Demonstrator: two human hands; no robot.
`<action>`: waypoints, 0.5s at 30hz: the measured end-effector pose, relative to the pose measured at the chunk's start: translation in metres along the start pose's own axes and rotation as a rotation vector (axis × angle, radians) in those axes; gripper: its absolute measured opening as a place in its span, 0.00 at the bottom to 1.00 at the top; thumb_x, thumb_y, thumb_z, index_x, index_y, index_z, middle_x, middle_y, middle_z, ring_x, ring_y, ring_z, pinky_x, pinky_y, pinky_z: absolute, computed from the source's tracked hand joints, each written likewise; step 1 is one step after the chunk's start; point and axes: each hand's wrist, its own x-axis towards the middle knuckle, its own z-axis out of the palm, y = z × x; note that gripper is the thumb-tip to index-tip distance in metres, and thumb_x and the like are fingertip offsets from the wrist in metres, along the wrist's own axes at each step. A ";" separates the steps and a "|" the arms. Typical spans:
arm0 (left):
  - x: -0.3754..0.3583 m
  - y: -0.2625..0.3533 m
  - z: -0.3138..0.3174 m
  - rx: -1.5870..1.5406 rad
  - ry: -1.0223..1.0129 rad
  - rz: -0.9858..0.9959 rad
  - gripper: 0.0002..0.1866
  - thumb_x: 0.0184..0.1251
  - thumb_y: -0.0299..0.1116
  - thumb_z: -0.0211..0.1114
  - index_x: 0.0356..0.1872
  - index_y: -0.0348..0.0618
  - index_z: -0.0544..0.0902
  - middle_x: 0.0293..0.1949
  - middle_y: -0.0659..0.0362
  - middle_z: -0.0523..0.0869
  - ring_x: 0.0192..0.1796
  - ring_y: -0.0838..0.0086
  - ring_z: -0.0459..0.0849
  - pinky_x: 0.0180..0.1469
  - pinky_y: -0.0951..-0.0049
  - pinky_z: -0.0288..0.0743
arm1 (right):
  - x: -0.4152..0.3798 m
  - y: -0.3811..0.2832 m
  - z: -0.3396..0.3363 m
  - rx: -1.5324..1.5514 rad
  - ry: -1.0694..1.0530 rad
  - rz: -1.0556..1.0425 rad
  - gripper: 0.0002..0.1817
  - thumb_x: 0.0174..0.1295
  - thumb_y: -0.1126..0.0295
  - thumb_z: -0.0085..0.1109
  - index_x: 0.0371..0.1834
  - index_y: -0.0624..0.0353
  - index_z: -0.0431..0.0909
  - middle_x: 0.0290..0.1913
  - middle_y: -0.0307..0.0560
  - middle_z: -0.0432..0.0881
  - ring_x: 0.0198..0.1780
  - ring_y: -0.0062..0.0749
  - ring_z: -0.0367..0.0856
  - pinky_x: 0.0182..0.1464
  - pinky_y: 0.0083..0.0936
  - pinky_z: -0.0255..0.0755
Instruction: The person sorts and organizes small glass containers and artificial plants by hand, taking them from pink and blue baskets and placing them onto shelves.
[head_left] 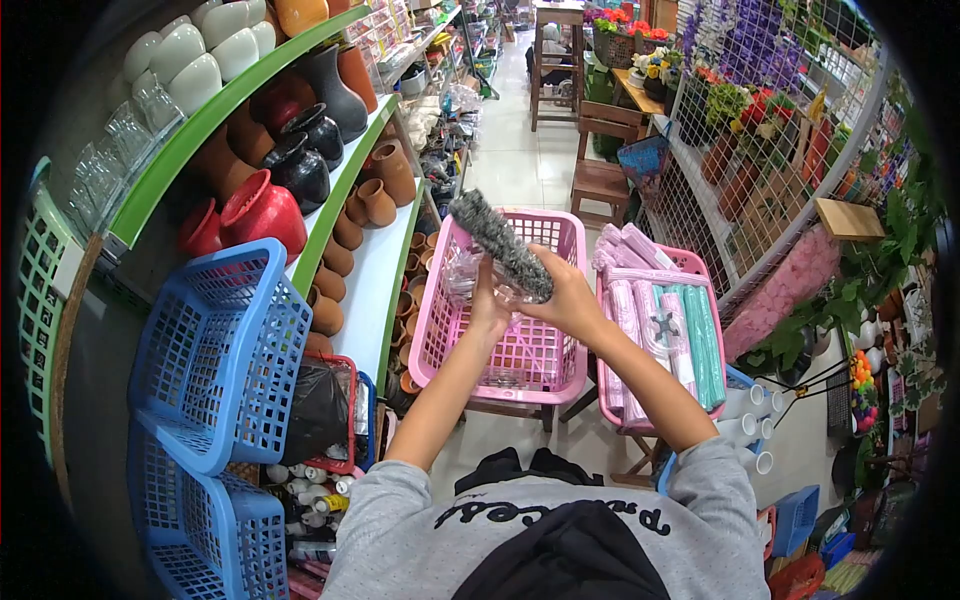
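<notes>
A dark grey, fuzzy bundle (495,238) is held in both hands over a pink plastic basket (430,340). My right hand (568,298) is closed around its near end. My left hand (487,303) grips it from the left and below, its fingers partly hidden behind the bundle. Crinkled clear plastic (460,272) shows beside my left fingers, inside the basket's outline in this view. To the right, a second pink basket (715,335) holds long wrapped pink packs (622,335) and teal packs (703,340).
Blue baskets (215,440) are stacked at the left, beside shelves of clay pots (376,200), red vases (265,215) and glasses. A wire grid (750,150) with artificial flowers stands at the right. A wooden chair (603,150) and stool (556,70) are beside the tiled aisle ahead.
</notes>
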 end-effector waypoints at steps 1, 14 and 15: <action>0.003 -0.001 -0.002 0.099 0.099 -0.014 0.30 0.63 0.60 0.58 0.60 0.51 0.69 0.49 0.59 0.78 0.50 0.71 0.79 0.51 0.61 0.75 | 0.004 0.002 0.001 -0.007 0.022 0.015 0.42 0.39 0.67 0.75 0.61 0.66 0.66 0.50 0.62 0.78 0.52 0.52 0.78 0.56 0.36 0.71; -0.011 0.005 -0.012 0.504 -0.029 -0.073 0.35 0.67 0.65 0.45 0.63 0.48 0.65 0.57 0.56 0.71 0.58 0.68 0.72 0.58 0.61 0.68 | 0.032 0.024 -0.023 0.376 -0.035 0.360 0.18 0.48 0.68 0.73 0.41 0.62 0.81 0.32 0.39 0.85 0.32 0.18 0.80 0.39 0.20 0.74; -0.013 0.009 -0.012 0.693 -0.106 0.025 0.36 0.68 0.64 0.44 0.64 0.45 0.62 0.59 0.54 0.69 0.60 0.65 0.71 0.59 0.62 0.68 | 0.032 0.027 -0.022 0.378 -0.035 0.361 0.18 0.48 0.68 0.73 0.41 0.62 0.81 0.32 0.39 0.85 0.32 0.18 0.80 0.39 0.20 0.74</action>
